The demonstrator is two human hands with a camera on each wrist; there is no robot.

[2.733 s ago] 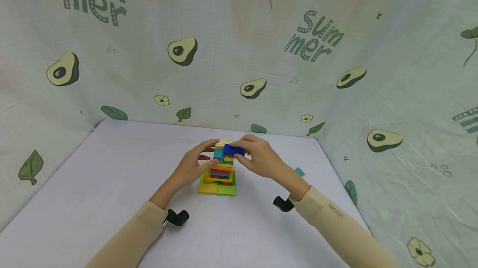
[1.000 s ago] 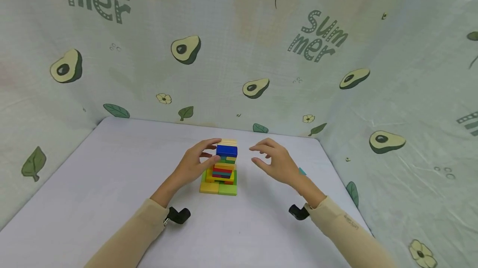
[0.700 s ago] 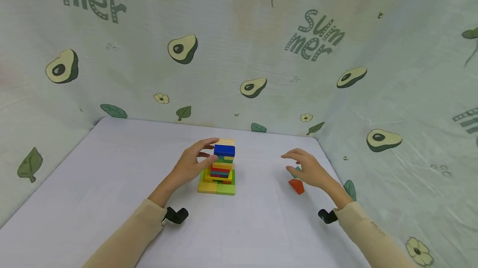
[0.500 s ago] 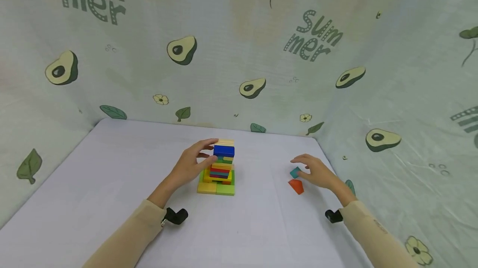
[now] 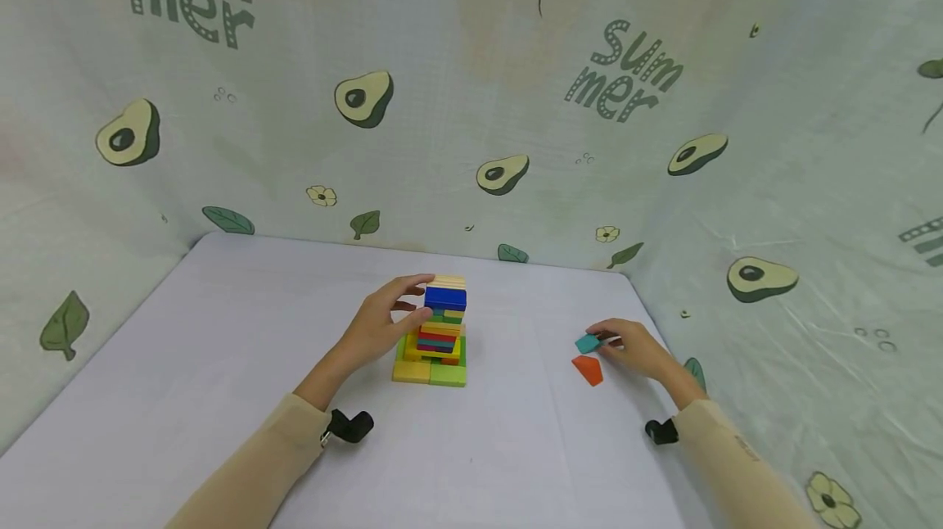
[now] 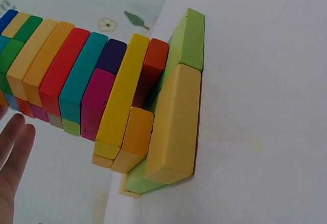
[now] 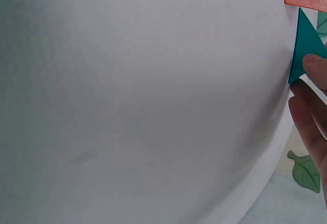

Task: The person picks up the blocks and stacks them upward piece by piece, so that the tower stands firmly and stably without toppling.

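Observation:
A tower of coloured wooden blocks (image 5: 445, 300) stands upright on a yellow and green block base (image 5: 447, 377), with a blue block near its top. My left hand (image 5: 377, 322) curves loosely along the tower's left side. In the left wrist view its fingers (image 6: 16, 144) lie close to the stack; contact at the top is out of that view. Over on the right, my right hand (image 5: 635, 347) pinches a flat teal block (image 5: 586, 343) between thumb and fingers. The right wrist view shows the thumb on the teal block's (image 7: 306, 40) face.
An orange-red angular block (image 5: 588, 370) lies on the white table (image 5: 508, 447), just nearer than the teal one. A patterned cloth (image 5: 442, 103) hangs behind and along the sides of the table.
The right hand has let go of the blue block on the tower, moved right and down, and taken hold of the teal block. My left hand has stayed beside the tower.

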